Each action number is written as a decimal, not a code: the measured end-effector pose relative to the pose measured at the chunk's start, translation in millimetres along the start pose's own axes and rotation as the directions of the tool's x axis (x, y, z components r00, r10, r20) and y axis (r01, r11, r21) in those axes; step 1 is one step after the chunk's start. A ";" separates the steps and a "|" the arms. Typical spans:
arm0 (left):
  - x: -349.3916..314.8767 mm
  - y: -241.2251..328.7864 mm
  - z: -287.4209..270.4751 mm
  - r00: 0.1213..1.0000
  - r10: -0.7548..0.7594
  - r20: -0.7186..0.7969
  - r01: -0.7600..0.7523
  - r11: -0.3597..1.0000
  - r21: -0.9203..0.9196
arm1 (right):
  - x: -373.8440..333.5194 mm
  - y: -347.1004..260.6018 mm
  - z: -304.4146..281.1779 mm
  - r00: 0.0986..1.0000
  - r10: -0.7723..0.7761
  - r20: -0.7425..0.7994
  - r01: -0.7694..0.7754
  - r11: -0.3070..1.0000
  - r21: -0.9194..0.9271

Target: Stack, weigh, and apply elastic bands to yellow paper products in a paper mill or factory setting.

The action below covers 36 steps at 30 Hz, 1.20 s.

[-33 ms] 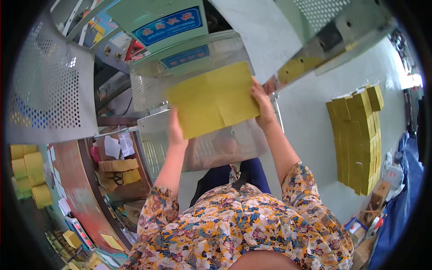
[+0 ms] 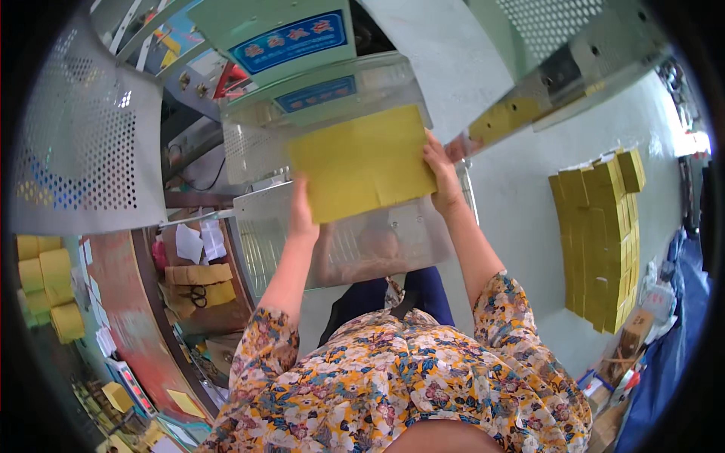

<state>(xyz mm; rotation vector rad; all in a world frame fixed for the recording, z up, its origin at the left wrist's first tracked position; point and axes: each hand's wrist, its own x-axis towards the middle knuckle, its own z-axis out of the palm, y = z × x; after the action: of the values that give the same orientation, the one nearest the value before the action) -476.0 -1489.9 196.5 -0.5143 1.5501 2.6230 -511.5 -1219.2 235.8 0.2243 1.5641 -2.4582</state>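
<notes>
A yellow rectangular paper sheet or stack [image 2: 362, 162] is held level over a shiny metal tray [image 2: 355, 260]; its thickness cannot be made out. My left hand [image 2: 303, 210] grips it at its left edge, the fingers hidden beneath. At the opposite edge my right hand [image 2: 442, 170] is closed on it, thumb side up, close to a metal rail [image 2: 521, 113]. Just beyond the paper stands a pale green machine front [image 2: 276, 38] with a blue label, mirrored in the polished metal below it.
Perforated metal guards [image 2: 83, 151] flank the machine on the left. Stacked yellow paper bundles [image 2: 596, 241] stand on the floor to the right, near a blue tarp [image 2: 664, 332]. On the left, a worn reddish table [image 2: 124, 302] adjoins a shelf with black scissors [image 2: 198, 296].
The paper's left side has shifted slightly right and its near edge a little away from me, together with my left hand. My right hand has barely moved.
</notes>
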 end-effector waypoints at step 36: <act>17.1 5.7 28.9 0.997 -0.022 0.073 0.012 0.991 0.132 | 32.6 35.2 -24.9 0.988 -0.116 -0.102 0.108 0.991 -0.076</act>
<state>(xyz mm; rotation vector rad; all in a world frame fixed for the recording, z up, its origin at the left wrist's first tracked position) -500.8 -1469.9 208.8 -0.4145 1.6733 2.4751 -533.3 -1214.4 186.6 0.2656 1.7494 -2.5068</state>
